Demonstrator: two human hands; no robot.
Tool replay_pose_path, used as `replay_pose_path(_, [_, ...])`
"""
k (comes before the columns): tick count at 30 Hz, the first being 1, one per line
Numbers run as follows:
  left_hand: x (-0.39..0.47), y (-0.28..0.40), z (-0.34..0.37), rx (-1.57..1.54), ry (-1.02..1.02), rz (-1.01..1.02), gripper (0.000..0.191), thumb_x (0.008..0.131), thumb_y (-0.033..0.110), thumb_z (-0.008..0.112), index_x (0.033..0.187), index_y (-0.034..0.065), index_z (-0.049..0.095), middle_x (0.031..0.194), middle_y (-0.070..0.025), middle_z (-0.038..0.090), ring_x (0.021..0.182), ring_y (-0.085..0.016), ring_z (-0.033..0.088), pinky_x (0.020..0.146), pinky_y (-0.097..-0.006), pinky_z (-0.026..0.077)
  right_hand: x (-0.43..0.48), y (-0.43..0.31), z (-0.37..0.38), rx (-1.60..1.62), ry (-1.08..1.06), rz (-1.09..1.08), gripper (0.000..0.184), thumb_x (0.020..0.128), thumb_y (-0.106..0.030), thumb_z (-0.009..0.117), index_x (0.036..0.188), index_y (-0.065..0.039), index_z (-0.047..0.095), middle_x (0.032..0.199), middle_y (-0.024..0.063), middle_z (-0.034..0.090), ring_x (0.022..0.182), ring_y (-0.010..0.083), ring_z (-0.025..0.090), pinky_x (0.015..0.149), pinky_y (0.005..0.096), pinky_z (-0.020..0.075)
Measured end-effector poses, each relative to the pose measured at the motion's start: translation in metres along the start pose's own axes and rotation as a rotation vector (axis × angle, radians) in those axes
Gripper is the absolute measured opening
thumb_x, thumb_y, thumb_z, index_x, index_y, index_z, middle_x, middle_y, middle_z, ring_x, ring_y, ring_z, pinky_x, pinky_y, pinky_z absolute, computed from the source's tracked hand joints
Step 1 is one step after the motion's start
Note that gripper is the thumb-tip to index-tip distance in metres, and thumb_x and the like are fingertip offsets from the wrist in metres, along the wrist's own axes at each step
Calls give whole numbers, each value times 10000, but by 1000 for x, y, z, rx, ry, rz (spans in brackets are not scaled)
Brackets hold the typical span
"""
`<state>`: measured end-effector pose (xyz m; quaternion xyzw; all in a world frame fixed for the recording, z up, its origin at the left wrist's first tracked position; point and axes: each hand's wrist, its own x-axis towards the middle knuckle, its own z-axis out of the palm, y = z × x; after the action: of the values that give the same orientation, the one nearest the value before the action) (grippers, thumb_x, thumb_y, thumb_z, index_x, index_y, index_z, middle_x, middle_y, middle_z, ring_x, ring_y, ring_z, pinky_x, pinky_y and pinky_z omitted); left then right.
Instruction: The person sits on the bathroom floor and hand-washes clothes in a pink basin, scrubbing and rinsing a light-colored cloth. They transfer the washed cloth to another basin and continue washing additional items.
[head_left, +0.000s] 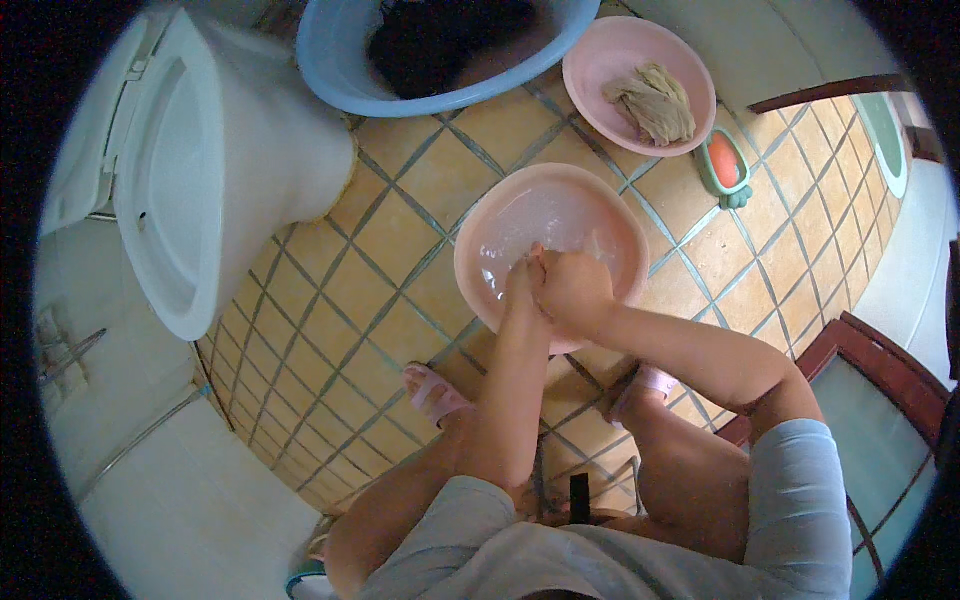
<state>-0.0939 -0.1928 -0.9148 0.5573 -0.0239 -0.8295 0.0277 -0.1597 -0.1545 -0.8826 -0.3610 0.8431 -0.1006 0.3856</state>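
Observation:
A pink plastic basin (470, 277) of water with pale, shiny patches on its surface stands on the floor in front of me. Over its near half my left hand (523, 276) and my right hand (579, 281) are pressed together. The back of the right hand faces up and covers much of the left. Whether anything is between the palms is hidden. Behind this basin, to the right, a second pink basin (589, 120) holds a wrung, beige-green cloth (656, 105). Beside it lies a green soap dish (739, 180) with an orange bar of soap (723, 160).
A white toilet (277, 142) stands at the left, its lid raised. At the back, a large blue tub (420, 105) contains dark cloth (442, 45). My feet in pink sandals (439, 397) flank the basin on the tiled floor (390, 255). A red-framed door (877, 360) is at the right.

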Motion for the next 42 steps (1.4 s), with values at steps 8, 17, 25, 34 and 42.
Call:
replay_pose_path(8, [13, 11, 1, 6, -41, 76, 309, 989, 420, 528, 925, 123, 585, 735, -28, 584, 580, -143, 548, 433, -291, 363, 60, 74, -7, 708, 291, -28, 377, 999, -363, 554, 910, -34, 717, 784, 56, 692, 696, 178, 629, 682, 370, 515])
replay_pose_path(17, [9, 26, -16, 431, -27, 207, 413, 960, 471, 592, 1058, 71, 617, 908, -65, 658, 684, -160, 617, 527, -289, 475, 0, 59, -38, -136, 311, -535, 209, 881, -201, 654, 998, -33, 696, 747, 74, 646, 746, 230, 662, 683, 365, 544])
replay_pose_path(25, [-1, 28, -15, 117, -187, 496, 307, 921, 65, 632, 1223, 38, 584, 1134, -89, 663, 961, -205, 672, 780, -360, 571, -46, 54, -21, -107, 130, -616, 290, 826, -271, 676, 1076, -128, 705, 1066, 112, 648, 925, 309, 670, 756, 448, 545])
replay_pose_path(34, [-30, 43, -9, 615, -446, 432, 478, 783, -102, 474, 1229, 8, 607, 1107, -27, 654, 1003, -140, 633, 928, -298, 488, 28, 46, -72, 916, -280, -304, 285, 945, -330, 653, 1014, -60, 713, 1068, 55, 659, 996, 171, 601, 888, 334, 482])
replay_pose_path(42, [-26, 72, -14, 1458, -177, 529, 253, 819, 40, 551, 1034, -3, 678, 939, -16, 662, 820, -130, 603, 742, -282, 484, 38, 86, -83, 913, -358, -311, 249, 968, -302, 659, 952, -54, 677, 880, -20, 633, 810, 73, 577, 732, 254, 482])
